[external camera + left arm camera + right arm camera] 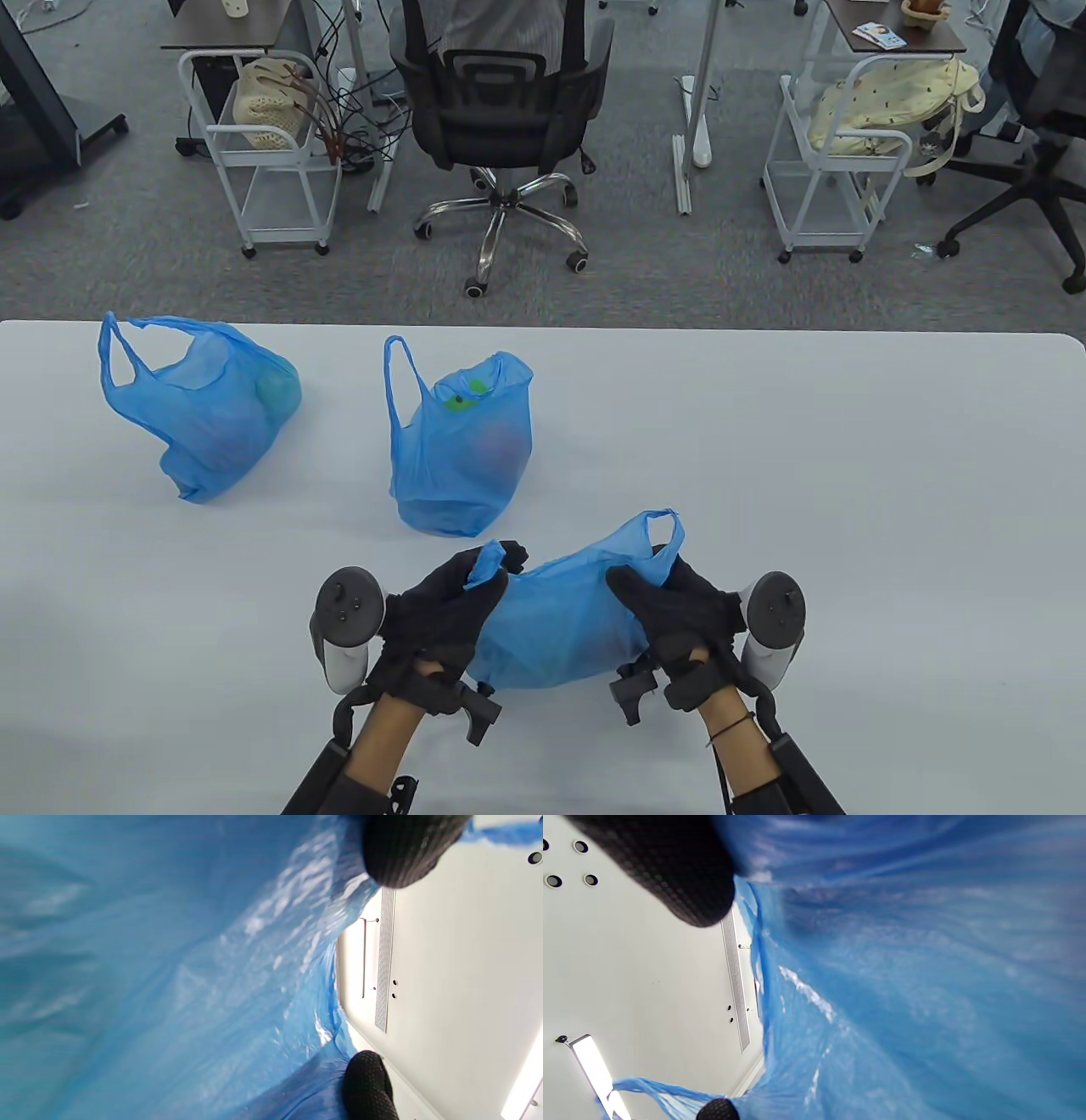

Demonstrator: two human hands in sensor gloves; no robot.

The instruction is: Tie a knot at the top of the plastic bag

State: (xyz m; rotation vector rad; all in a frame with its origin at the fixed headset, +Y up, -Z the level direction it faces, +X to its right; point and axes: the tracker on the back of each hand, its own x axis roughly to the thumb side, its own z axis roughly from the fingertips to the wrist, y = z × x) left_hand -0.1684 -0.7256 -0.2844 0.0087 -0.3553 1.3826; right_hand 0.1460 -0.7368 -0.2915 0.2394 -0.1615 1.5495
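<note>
The thin blue plastic bag with two loop handles (568, 620) lies near the 6 o'clock edge of the white table (848, 475), between the two gloved hands. Something is inside it, but the film hides what it is.

The left hand (450, 607) holds the bag at its 9 o'clock end, and one bunched handle (486, 567) comes out above the fingers. The right hand (679, 607) holds the bag at its 3 o'clock end, where the other handle (666, 531) stands up as an open loop toward 12 o'clock. Both hands are closed around plastic, not spread wide. In the left wrist view a dark fingertip (403, 849) presses on the blue film, and the right wrist view shows the same on its side (678, 870); the rest of each grip is hidden by the bag.

The step in hand seems to be the gathering of the two handles; no crossing and no knot is visible yet, so the task is probably at its beginning.

The next move likely needs the hands to pull the handles up and toward each other over the bag's mouth, then to cross one under the other. The film is thin and slippery, so a firm pinch is probably necessary.

Two more blue plastic bags stand apart: one (462, 441) at 12 o'clock of the hands, another (204, 407) at about 10 o'clock. Both look untied.
</note>
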